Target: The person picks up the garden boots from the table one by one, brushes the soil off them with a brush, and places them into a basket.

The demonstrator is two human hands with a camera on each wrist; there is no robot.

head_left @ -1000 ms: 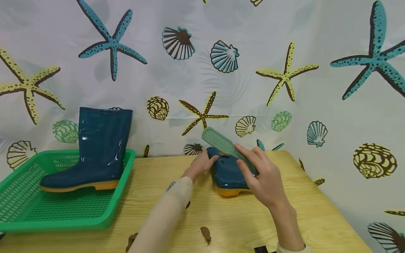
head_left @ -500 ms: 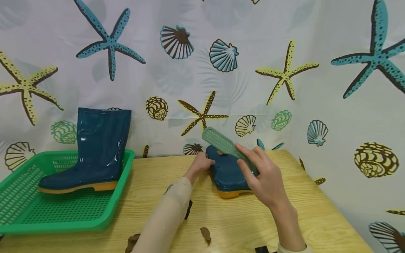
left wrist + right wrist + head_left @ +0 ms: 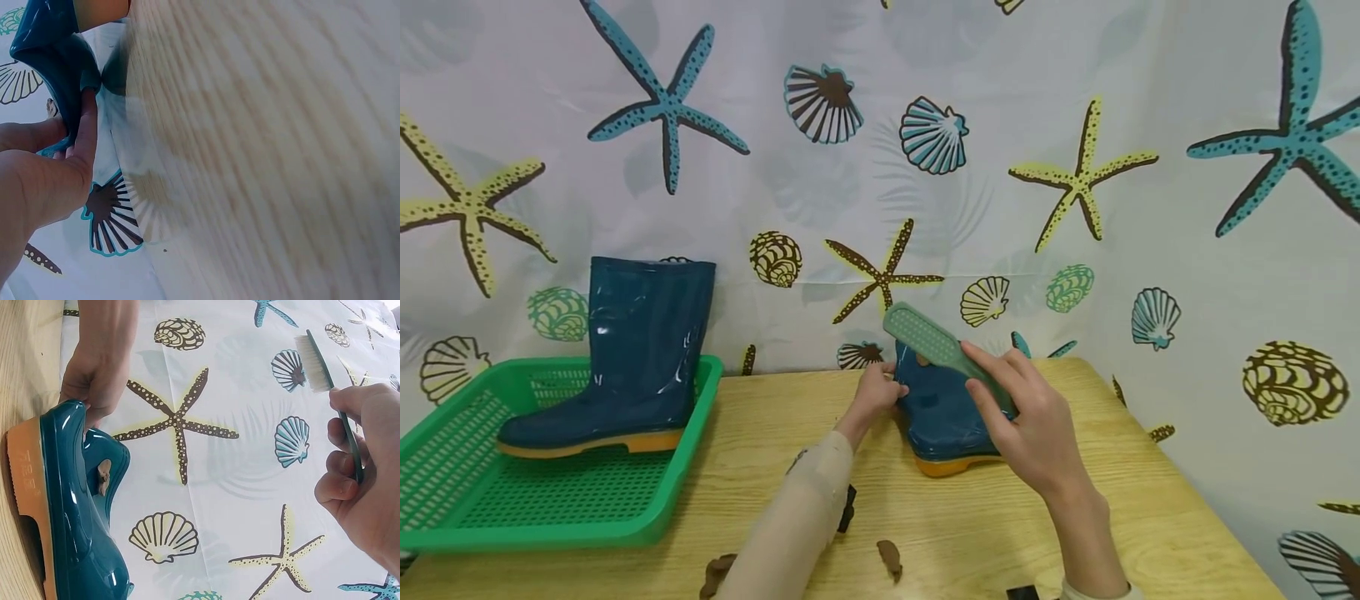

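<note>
My left hand pinches the top edge of a glossy dark-blue rubber boot with an orange sole. In the left wrist view, the fingers and thumb close on the rim of its shaft. A small brown lump clings to the boot, seen in the right wrist view. My right hand grips the handle of a green brush above the boot, apart from it. White bristles show along one side of its head. The right hand hides part of the boot in the head view.
Another blue boot stands in a green plastic basket at the left. Brown lumps lie on the wooden table, one brown piece near the front. A seashell-patterned cloth hangs behind.
The boot has shifted slightly towards me, its shaft edge turning a little in my left hand. My right hand and the brush stay nearly still above it.
</note>
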